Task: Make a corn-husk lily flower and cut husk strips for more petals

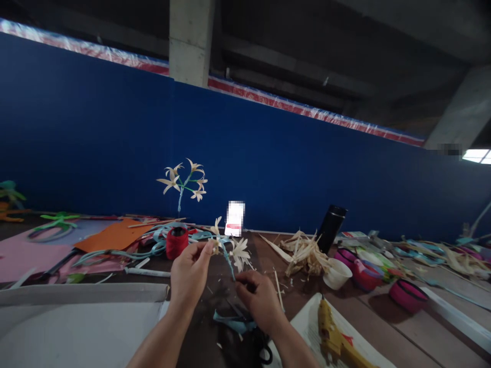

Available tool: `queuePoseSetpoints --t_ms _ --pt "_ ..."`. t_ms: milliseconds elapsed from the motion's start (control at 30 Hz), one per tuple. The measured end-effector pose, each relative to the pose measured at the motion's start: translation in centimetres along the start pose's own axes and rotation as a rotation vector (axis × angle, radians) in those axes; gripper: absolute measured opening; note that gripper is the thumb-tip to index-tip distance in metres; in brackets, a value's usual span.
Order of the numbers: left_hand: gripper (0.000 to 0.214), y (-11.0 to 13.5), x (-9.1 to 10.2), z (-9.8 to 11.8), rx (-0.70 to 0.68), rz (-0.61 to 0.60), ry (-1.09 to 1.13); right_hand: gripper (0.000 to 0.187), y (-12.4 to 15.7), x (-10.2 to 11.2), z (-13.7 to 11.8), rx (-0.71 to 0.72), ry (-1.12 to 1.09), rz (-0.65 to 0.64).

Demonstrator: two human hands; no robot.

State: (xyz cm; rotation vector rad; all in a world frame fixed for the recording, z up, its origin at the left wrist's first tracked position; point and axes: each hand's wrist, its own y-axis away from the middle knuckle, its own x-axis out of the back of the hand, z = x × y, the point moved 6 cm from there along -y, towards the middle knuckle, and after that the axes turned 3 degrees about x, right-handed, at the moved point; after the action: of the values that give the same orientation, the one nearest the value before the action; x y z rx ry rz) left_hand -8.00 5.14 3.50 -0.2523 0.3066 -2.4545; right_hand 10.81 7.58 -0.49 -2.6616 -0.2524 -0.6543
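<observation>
Both my hands hold one handmade flower spray (240, 253) with pale, husk-like petals and a blue-wrapped stem. My left hand (192, 271) pinches a blossom on its left side between thumb and fingers. Lower down, my right hand (259, 296) grips the stem near its bottom end. Beneath the right wrist lie scissors (264, 352) with black handles, partly hidden, beside a blue strip (233, 322). A second flower spray (181, 189) of similar make stands upright at the back, against the blue wall.
A yellow glue gun (333, 332) lies on paper at the right. Dried husks (303, 255), a white cup (337, 273) and a black bottle (332, 227) stand behind. Red tape (177, 243), a lit phone (234, 219) and a white box (76, 294) are also on the table.
</observation>
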Motion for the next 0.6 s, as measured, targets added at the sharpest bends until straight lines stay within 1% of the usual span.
queuePoseSetpoints --t_ms 200,300,467,600 --pt "0.033 0.15 0.04 0.30 -0.013 0.012 0.039 0.022 0.12 -0.11 0.04 -0.005 0.005 -0.002" --pt "0.032 0.16 0.06 0.27 -0.015 0.013 0.044 0.020 0.13 -0.08 0.00 0.015 0.009 0.005" --pt "0.033 -0.03 0.01 0.04 -0.025 0.014 0.052 0.020 0.05 -0.08 -0.01 0.008 0.022 0.000" --pt "0.034 -0.06 0.01 0.03 -0.029 0.006 0.011 0.020 0.05 -0.12 0.09 0.008 0.013 0.003"
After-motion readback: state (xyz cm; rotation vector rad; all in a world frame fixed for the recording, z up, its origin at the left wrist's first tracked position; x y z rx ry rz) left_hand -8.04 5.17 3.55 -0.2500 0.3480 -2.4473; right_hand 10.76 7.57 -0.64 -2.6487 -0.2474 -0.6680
